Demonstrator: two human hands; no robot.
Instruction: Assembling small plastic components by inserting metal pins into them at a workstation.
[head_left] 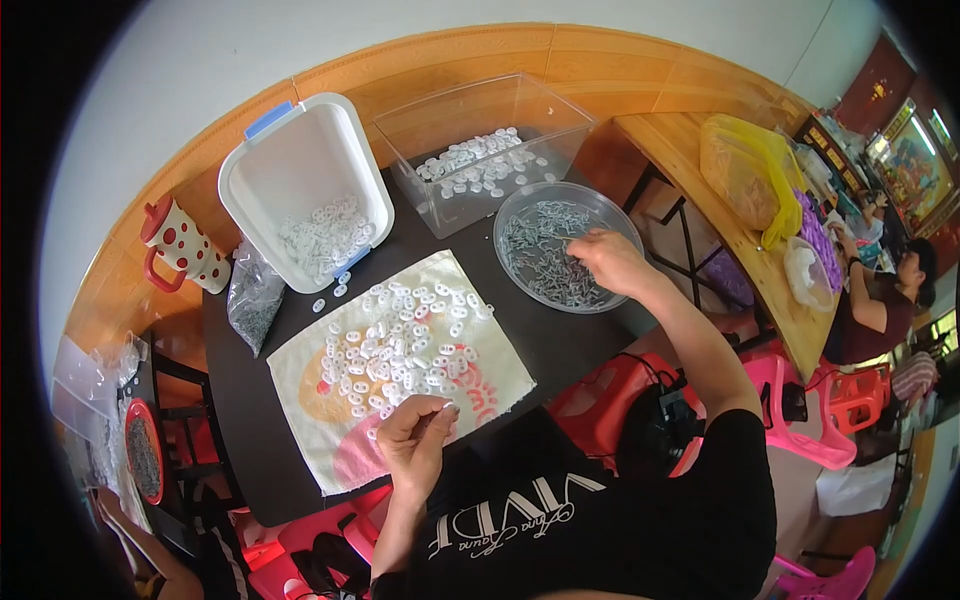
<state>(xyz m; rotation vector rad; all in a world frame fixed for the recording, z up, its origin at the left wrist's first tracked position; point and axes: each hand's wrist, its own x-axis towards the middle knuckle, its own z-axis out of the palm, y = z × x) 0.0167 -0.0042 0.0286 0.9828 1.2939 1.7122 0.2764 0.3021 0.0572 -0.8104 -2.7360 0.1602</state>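
My left hand (415, 445) is raised at the near edge of a cloth (300, 375), thumb and forefinger pinched on a small white plastic piece that barely shows. Many white oval plastic pieces (385, 345), each with two holes, lie loosely heaped on this cloth. Over to the right, my right hand (610, 262) reaches into a round clear tray (625, 222) of small grey metal screws (550, 235). Its fingers are drawn together at the screws; what lies between the fingertips is hidden.
Behind the cloth, a tilted white bin (300, 140) and a clear box (470, 205) contain more white pieces. A bag of metal parts (255, 295) and a spotted tumbler (185, 245) stand left. Another person (890, 300) sits far right beside a wooden table (790, 310).
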